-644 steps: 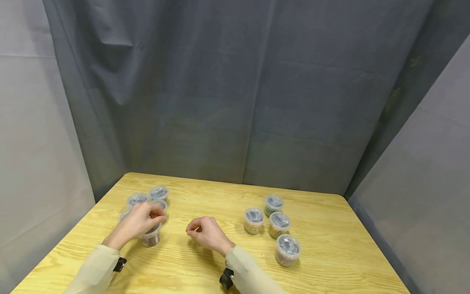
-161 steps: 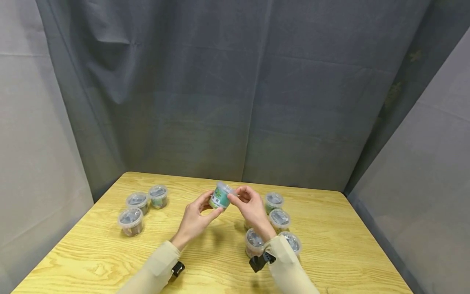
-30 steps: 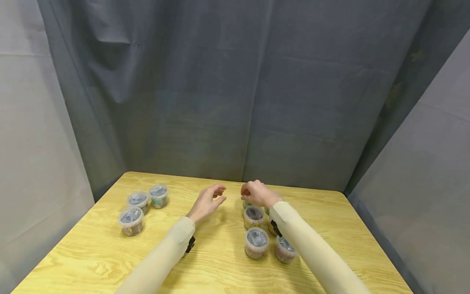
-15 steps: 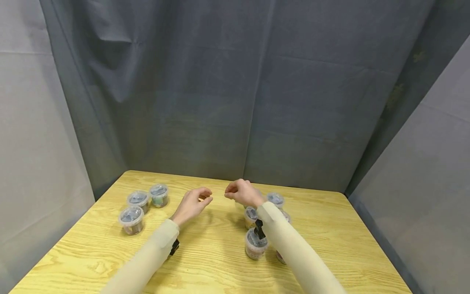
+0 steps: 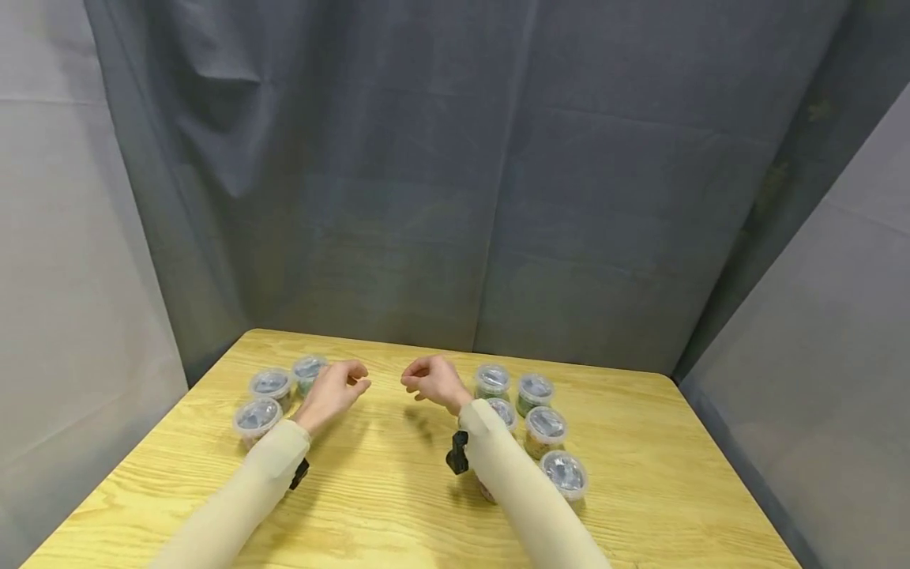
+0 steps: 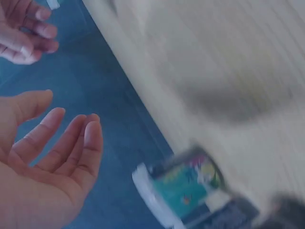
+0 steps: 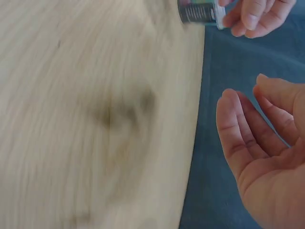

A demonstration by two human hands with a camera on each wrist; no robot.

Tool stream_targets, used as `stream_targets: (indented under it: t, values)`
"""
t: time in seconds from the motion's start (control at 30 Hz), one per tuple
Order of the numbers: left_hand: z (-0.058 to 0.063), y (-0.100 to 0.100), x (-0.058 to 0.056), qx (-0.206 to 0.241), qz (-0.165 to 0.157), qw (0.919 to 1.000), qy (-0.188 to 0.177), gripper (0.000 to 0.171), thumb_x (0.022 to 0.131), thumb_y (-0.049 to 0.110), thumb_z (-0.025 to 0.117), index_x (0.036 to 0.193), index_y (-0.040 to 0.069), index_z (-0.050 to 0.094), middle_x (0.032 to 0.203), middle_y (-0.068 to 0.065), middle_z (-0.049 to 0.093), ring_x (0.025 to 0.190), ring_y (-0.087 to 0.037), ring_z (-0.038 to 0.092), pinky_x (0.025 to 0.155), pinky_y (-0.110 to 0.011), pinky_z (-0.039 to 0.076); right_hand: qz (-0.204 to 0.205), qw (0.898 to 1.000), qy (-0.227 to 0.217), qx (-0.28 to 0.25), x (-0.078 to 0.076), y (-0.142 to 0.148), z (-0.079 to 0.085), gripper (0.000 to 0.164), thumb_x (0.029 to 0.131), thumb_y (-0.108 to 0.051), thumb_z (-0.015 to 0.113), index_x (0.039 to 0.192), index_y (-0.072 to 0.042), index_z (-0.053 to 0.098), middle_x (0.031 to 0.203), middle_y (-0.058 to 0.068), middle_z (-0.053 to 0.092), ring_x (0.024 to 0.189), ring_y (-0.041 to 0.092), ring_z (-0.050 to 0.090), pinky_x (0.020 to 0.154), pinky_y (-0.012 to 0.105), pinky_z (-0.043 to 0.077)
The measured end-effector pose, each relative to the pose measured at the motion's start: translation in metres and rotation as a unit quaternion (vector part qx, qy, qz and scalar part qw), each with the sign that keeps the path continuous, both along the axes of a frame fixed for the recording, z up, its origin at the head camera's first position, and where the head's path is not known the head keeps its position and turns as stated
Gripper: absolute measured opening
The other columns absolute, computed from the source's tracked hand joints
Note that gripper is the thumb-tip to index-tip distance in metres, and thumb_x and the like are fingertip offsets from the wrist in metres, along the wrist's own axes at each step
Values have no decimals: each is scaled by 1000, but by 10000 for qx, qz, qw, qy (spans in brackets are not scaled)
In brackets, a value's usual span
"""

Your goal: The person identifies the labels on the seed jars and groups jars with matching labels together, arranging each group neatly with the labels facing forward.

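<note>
My left hand point(image 5: 332, 393) hovers just right of the left group of lidded plastic tubs, its fingers loosely bent and holding nothing. Nearest it is the back tub point(image 5: 309, 367), partly covered by the hand; a teal-labelled tub point(image 6: 183, 191) shows beside the hand in the left wrist view. Two more clear-lidded tubs stand there, the middle tub point(image 5: 271, 383) and the front tub point(image 5: 257, 415). Over the table's middle, my right hand point(image 5: 435, 382) hangs with relaxed fingers and nothing in them, as the right wrist view also shows.
Right of centre, two rows of tubs include a back-left tub point(image 5: 492, 378), a back-right tub point(image 5: 535, 389) and a front-right tub point(image 5: 565, 472). My right sleeve point(image 5: 529, 482) hides part of the left row. A grey curtain point(image 5: 370, 174) hangs behind the wooden table point(image 5: 398, 506).
Both hands have moved left, away from the right group. The tub held in both hands 5.4 s ago is no longer held. Since the oldest frame, the left group has shrunk and the right has grown.
</note>
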State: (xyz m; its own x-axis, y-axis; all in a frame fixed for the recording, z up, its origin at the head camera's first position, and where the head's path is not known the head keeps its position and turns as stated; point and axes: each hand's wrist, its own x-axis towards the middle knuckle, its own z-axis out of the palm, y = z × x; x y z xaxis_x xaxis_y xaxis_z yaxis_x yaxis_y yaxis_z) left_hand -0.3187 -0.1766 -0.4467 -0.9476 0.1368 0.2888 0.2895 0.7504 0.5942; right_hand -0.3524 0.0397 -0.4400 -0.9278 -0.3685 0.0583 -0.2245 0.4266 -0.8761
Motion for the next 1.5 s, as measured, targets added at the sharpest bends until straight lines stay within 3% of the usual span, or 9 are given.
stream_targets:
  t: [0.13, 0.33, 0.43, 0.53, 0.73, 1.07, 1.33, 1.5]
  values:
    - [7, -20, 0, -224, 55, 9997, -70, 23, 94, 17, 66, 110, 0, 69, 110, -18, 71, 94, -29, 68, 78, -42, 58, 23, 9997, -114, -208, 2, -21, -7, 14, 95, -10, 65, 102, -1, 72, 98, 15, 72, 99, 39, 67, 81, 50, 59]
    - [18, -46, -1, -603, 94, 9981, -57, 24, 93, 17, 65, 108, -1, 69, 107, -18, 71, 92, -30, 68, 76, -43, 57, 290, 9982, -284, -432, 1, -52, -19, 15, 95, -9, 63, 107, -4, 71, 106, 8, 71, 96, 27, 68, 82, 44, 60]
    - [24, -55, -3, -662, 182, 9973, -254, 26, 94, 18, 64, 111, 0, 68, 107, -17, 71, 94, -30, 67, 77, -44, 56, 649, 9956, -365, -565, 4, -66, -25, 23, 97, -4, 58, 118, -4, 68, 119, 12, 67, 105, 26, 66, 87, 46, 58]
    - [30, -62, -4, -833, 197, 9951, -495, 30, 95, 20, 64, 117, -1, 66, 114, -20, 68, 100, -34, 65, 81, -48, 55, 992, 9912, -521, -698, 8, -78, -29, 33, 98, 2, 51, 130, -3, 60, 134, 18, 58, 120, 34, 59, 94, 50, 55]
    - [38, -76, -16, -1222, 75, 9879, -951, 42, 91, 14, 68, 127, -5, 58, 131, -29, 57, 119, -47, 54, 96, -59, 47, 1186, 9826, -986, -1037, 13, -96, -37, 53, 98, 6, 43, 149, -6, 39, 155, 19, 36, 139, 41, 39, 104, 54, 47]
    - [24, -105, -42, -1669, -201, 9731, -1575, 68, 82, 19, 79, 132, -15, 48, 127, -36, 55, 116, -49, 55, 95, -57, 49, 1274, 9827, -1210, -585, 17, -109, -39, 70, 95, 4, 48, 156, -21, 26, 164, 5, 19, 146, 36, 28, 104, 46, 48]
    - [21, -97, -50, -1683, -388, 9709, -1657, 78, 81, 22, 80, 137, -15, 42, 130, -35, 54, 115, -45, 57, 97, -55, 49, 1114, 9837, -1338, -459, 17, -109, -37, 76, 93, 2, 52, 158, -23, 21, 163, 9, 20, 149, 33, 22, 109, 48, 43]
    - [20, -93, -52, -1818, -368, 9688, -1643, 76, 80, 23, 82, 136, -14, 45, 130, -32, 55, 112, -40, 58, 96, -53, 49, 1138, 9846, -1296, -276, 17, -109, -39, 78, 93, 2, 52, 158, -22, 18, 163, 10, 20, 150, 31, 19, 115, 52, 35]
